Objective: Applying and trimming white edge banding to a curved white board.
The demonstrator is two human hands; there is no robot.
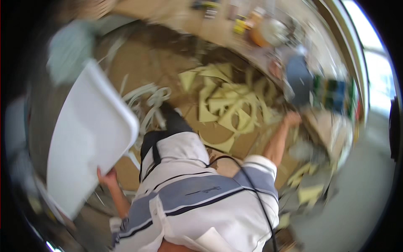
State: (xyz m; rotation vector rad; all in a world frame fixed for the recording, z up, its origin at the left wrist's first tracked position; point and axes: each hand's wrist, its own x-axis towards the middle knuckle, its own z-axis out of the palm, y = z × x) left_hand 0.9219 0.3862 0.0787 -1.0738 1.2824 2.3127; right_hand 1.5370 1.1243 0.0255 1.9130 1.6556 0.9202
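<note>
At the left, my left hand grips the lower edge of a large white curved panel. The panel is tilted upright, with a thick rounded rim along its right side; its exact kind does not show. My right arm reaches out to the right. My right hand is by the edge of the cluttered table, next to a grey-blue object. Motion smears its fingers, so I cannot tell what they hold or touch.
Pale yellow sheet offcuts and curled white strips litter the brown floor ahead. A worktable runs across the back and right, bearing an orange-and-white container. More yellow scraps lie at right. A black cable crosses my shirt.
</note>
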